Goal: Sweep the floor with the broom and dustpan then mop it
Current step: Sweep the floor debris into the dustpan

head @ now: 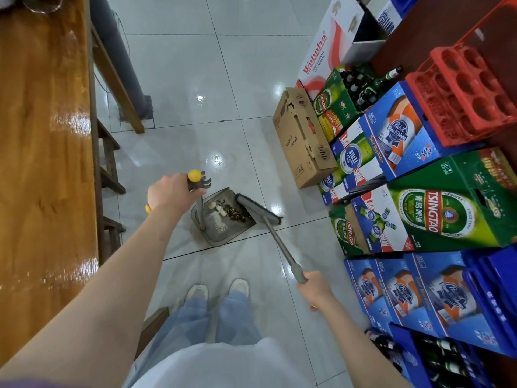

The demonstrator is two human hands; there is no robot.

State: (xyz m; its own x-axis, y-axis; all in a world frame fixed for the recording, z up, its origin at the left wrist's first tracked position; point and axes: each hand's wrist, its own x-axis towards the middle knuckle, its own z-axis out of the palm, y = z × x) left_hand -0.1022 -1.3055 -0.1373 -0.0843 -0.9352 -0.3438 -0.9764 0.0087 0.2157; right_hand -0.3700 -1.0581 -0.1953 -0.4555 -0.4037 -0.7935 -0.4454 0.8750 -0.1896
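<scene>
A grey long-handled dustpan (215, 233) stands on the white tiled floor (195, 79) just ahead of my feet. Brown and white scraps of debris (228, 211) lie inside it. My left hand (167, 193) grips the top of the dustpan's upright handle, just below its yellow knob (195, 175). The broom head (258, 209) rests at the dustpan's right edge, bristles against the pan's mouth. Its grey shaft runs back to my right hand (316, 289), which grips the shaft's near end.
A glossy wooden table (42, 135) with benches runs along the left. A grey pillar (120, 51) rises beyond it. Stacked beer cartons (433, 217), a brown cardboard box (302, 141) and red crates (461, 93) line the right side.
</scene>
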